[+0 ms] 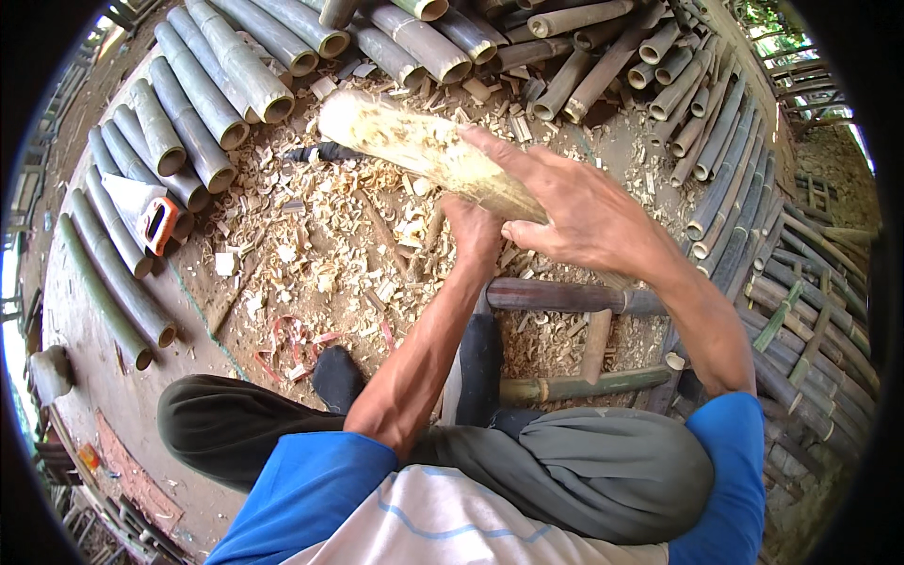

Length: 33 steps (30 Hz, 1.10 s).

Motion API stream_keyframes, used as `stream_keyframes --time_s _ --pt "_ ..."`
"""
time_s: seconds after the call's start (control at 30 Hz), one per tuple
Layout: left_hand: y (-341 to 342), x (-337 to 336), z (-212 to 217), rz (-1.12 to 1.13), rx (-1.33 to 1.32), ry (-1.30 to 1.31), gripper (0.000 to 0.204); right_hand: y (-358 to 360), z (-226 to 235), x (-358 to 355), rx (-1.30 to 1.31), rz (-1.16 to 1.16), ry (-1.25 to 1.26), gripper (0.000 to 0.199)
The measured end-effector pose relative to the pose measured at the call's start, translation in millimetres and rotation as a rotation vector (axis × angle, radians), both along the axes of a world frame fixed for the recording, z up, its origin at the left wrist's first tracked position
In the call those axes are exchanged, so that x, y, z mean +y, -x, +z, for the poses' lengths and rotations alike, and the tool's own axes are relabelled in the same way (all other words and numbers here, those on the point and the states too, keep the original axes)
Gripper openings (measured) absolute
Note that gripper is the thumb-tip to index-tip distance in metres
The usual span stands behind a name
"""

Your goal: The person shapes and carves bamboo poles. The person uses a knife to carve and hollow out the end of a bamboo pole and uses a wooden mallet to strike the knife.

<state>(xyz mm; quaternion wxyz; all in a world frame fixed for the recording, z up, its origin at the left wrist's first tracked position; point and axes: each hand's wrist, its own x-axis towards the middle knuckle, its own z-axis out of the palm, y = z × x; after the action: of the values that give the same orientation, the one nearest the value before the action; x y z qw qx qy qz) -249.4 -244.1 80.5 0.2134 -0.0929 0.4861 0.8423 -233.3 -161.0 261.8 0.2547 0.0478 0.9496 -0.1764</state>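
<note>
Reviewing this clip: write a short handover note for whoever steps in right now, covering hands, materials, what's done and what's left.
Left hand: grip closed around the lower end of the pale, peeled bamboo piece, under the right hand.
Right hand: laid over the same piece, fingers spread along it.
The piece points up and left over a floor thick with shavings.
Cut bamboo poles lie stacked on the left and along the top; thinner ones on the right. A handsaw with an orange handle rests on the left poles.
Done: this piece looks stripped.
Left: the stacked poles still have their skin.
</note>
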Motion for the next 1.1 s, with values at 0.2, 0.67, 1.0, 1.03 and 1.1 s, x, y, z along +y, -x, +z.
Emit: stream_keyframes --time_s 0.2,0.67,1.0,1.03,1.1 --pt "-5.6 -43.6 -10.6 -0.007 0.338 0.129 0.021 -32.9 6.7 9.9 0.411 -0.100 0.466 0.098" --pt "13.3 -49.4 -43.0 -0.071 0.164 -0.139 0.024 -24.6 -12.3 17.2 0.385 0.002 0.260 0.096" --pt "7.5 -38.5 -60.0 0.131 0.086 -0.212 0.031 14.1 -5.6 -17.3 0.247 0.306 0.091 0.096" --pt "11.6 -36.3 -63.1 0.123 0.097 -0.210 0.036 19.4 -10.2 -13.9 0.065 0.383 -0.122 0.094" --pt "14.2 -32.5 -67.5 0.041 0.130 -0.178 0.040 24.4 -10.8 -2.7 0.185 0.448 -0.077 0.091"
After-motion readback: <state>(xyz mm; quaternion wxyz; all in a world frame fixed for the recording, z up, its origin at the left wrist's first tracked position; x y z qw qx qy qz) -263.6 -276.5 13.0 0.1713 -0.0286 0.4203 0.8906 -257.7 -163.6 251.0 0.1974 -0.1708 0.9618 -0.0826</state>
